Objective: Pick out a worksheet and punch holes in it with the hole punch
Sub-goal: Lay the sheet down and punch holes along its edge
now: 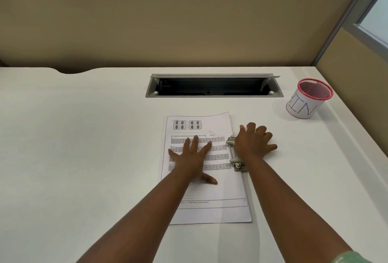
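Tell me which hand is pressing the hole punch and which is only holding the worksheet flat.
The right hand presses the hole punch at the worksheet's right edge. The left hand lies flat on the printed number strips.

A white tabletop (84, 137) fills an office cubicle, bounded at the back by a tan fabric partition (168, 21) and at the right by a second tan panel (357, 69) in a grey metal frame. A grey cable hatch (214, 95) stands open in the tabletop near the back. Even, soft light falls across the surface; a pale window (375, 17) shows at upper right.
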